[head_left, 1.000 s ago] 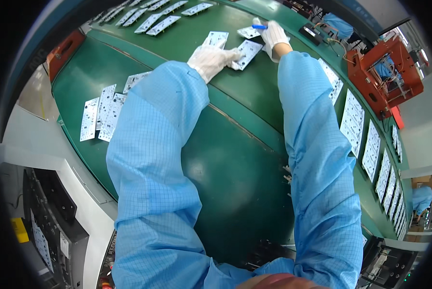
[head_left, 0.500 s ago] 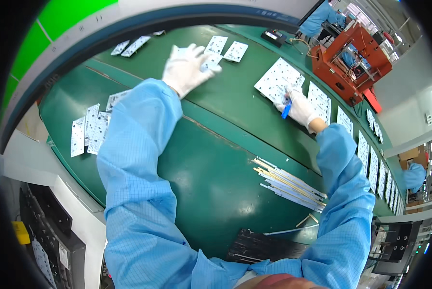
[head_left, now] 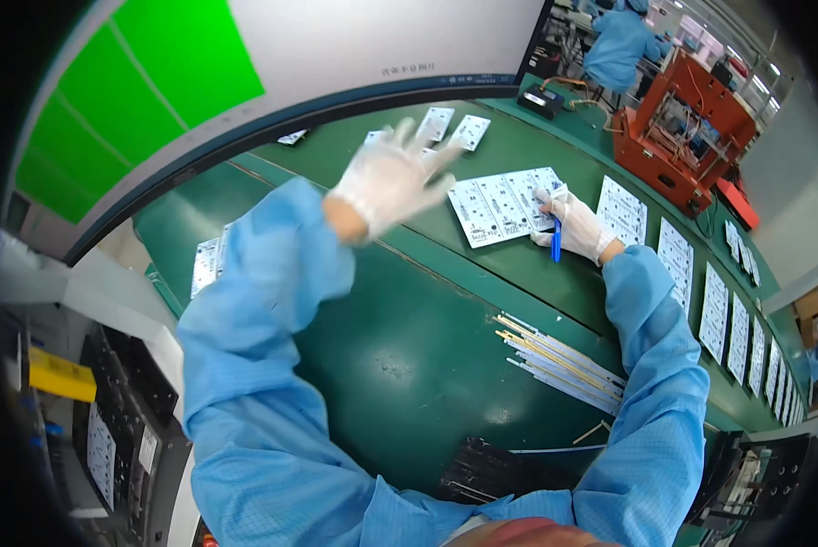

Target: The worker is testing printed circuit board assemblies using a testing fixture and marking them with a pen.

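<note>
My right hand (head_left: 577, 226), in a white glove, grips the right edge of a white circuit board panel (head_left: 493, 210) marked into several sections. A blue pen (head_left: 555, 242) is held in the same hand, pointing down. My gloved left hand (head_left: 392, 182) is lifted left of the panel, fingers spread and slightly blurred, with nothing in it. Behind its fingers lie small white circuit boards (head_left: 470, 132) on the green table, partly hidden. Other boards (head_left: 206, 264) lie beyond my left sleeve, which covers part of them.
Thin white and yellowish strips (head_left: 564, 363) lie on the nearer table. A row of white panels (head_left: 675, 260) runs down the right side. A large monitor (head_left: 354, 55) borders the far left. At the far right stands an orange-red machine (head_left: 678, 141); a person in blue (head_left: 620, 50) is behind.
My left hand has come away from the small boards, toward the panel. The panel has shifted left and turned in my right hand. My head view has also shifted, showing more of the monitor.
</note>
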Demonstrator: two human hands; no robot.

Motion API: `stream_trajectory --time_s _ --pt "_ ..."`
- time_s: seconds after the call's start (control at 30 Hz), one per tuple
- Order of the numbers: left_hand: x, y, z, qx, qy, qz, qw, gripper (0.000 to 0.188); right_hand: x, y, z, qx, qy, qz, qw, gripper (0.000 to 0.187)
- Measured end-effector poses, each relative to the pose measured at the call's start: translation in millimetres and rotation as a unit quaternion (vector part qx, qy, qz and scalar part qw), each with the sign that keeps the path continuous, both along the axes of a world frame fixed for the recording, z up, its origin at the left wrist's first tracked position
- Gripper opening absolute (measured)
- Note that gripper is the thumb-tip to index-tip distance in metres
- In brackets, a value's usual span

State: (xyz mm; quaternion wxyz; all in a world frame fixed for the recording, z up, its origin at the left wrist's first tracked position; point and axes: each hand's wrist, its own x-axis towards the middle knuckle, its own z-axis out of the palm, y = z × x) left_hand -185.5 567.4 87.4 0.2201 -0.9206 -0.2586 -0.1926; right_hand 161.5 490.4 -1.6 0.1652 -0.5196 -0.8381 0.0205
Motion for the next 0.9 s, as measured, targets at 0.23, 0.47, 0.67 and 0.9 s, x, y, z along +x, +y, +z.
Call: stream_trajectory --time_s 0.23,0.47,0.67,0.9 --pt "-93.7 -288.7 -11.3 -0.339 0.056 -0.327 0.88 0.047 -30.1 -31.7 7.8 0.082 0.021 -0.084 0.993 0.029" --pt "-107.4 -349.2 -106.6 -0.276 -0.034 -0.304 0.911 0.049 -106.9 -110.6 41.3 0.093 -0.074 -0.192 0.974 0.019" --pt "-104.7 -363.4 -75.7 -0.293 -0.132 -0.366 0.874 0.049 -137.3 -222.8 101.7 0.026 0.403 -0.191 0.895 0.029" --pt "-2.4 -434.2 -98.2 -0.278 -0.038 -0.346 0.895 0.068 -108.4 -470.1 157.8 0.345 0.16 -0.315 0.87 0.037"
